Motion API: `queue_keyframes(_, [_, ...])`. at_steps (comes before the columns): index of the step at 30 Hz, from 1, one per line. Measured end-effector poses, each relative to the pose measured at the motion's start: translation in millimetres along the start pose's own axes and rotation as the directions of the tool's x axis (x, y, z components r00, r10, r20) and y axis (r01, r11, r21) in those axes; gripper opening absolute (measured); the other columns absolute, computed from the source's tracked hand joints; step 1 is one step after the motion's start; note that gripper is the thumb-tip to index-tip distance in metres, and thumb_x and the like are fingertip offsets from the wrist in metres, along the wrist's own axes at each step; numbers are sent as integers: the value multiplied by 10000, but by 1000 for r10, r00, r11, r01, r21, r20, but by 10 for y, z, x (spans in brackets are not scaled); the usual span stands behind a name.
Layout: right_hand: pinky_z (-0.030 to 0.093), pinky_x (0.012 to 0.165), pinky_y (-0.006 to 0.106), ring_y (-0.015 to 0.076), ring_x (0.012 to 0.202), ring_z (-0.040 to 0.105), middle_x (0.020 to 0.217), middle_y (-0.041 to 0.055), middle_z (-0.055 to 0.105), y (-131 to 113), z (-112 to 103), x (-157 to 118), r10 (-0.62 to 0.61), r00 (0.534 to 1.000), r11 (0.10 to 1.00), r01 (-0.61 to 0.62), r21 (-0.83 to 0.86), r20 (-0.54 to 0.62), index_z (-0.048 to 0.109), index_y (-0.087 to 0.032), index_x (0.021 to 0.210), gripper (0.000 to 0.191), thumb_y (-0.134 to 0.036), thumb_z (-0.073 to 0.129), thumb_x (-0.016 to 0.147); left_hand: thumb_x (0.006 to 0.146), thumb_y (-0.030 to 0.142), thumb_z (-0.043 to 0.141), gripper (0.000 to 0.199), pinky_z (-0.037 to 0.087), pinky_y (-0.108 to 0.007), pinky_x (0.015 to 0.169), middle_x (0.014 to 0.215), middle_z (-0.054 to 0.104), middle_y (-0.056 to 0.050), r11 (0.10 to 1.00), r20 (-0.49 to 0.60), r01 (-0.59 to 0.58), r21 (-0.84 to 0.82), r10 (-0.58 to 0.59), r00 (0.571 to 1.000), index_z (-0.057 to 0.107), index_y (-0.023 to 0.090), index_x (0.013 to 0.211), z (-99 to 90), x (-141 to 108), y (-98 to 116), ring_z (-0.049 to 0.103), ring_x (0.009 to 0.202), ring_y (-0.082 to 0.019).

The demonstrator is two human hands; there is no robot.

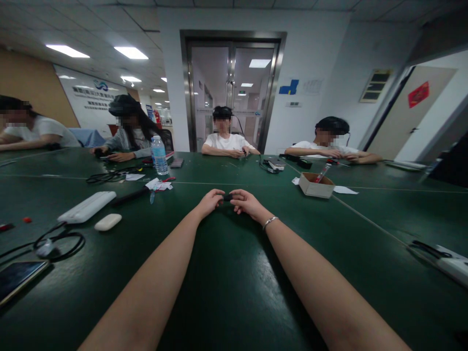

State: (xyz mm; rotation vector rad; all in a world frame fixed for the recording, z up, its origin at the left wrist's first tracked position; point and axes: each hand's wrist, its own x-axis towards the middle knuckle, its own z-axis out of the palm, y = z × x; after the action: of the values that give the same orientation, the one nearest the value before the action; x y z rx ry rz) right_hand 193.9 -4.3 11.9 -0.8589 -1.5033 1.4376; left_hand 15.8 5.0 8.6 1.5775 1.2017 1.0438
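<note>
Both my arms reach forward over the dark green table (234, 273). Between my hands is a small black object (227, 197), too small and dark for me to name its kind. My left hand (211, 204) pinches its left end with bent fingers. On the other end, the fingers of my right hand (249, 204) are closed, and a silver bracelet (270, 223) circles that wrist. My fingers cover part of the object. It is held at or just above the tabletop.
At left lie a white power bank (87, 207), a white oval case (108, 222), black cables (69, 243) and a phone (22, 278). A water bottle (159, 156) stands farther back. A cardboard box (316, 186) sits at right. Several people sit around the table.
</note>
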Motion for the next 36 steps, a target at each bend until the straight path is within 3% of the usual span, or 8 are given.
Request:
queue_keyframes(4, [455,364,128,63,465,563,789,3,614,-2,0,0,1,1000,1000,-1,10,2,502,-166,986,318,-95,646,712,839,366,364,324,270,-186,406,511,480,31,999,24,-40,-17,41,999,557,137,963,-7,-12,4,374,402,-73])
queue_keyframes(13, [461,368,126,56,464,560,847,21,610,14,-8,11,2,1000,1000,-2,15,9,507,-163,980,280,-93,619,733,811,301,422,266,271,-174,400,580,521,20,998,15,-30,-49,30,999,542,131,977,-9,-56,75,372,406,-56])
queue_keyframes(18, [464,366,128,64,452,554,734,-2,600,13,-7,17,5,1000,1000,-5,-7,-3,500,-156,994,264,-90,600,759,836,357,368,322,270,-184,397,560,515,22,997,19,-53,-51,54,998,533,130,994,-11,-63,71,357,392,-62])
queue_keyframes(22, [464,365,127,71,446,554,656,-17,584,22,-6,23,7,1000,1000,-7,-15,-14,491,-150,1001,253,-93,592,776,792,306,457,292,285,-180,409,624,545,15,998,-2,-43,-43,42,999,519,140,1024,-7,-54,58,397,427,-62])
queue_keyframes(27, [458,348,127,69,423,547,651,-16,581,29,-1,30,14,999,1000,-14,-26,-36,492,-138,986,218,-107,590,793,829,322,389,289,265,-182,401,521,495,33,998,15,-51,-45,52,999,534,128,989,2,-46,59,369,392,-64])
queue_keyframes(36, [449,352,116,63,423,554,718,29,623,-30,30,9,53,998,996,-56,-74,-39,501,-120,946,147,-141,582,825,779,271,459,260,294,-181,424,621,523,16,998,1,-53,-37,54,999,546,148,991,4,-41,40,413,461,-69])
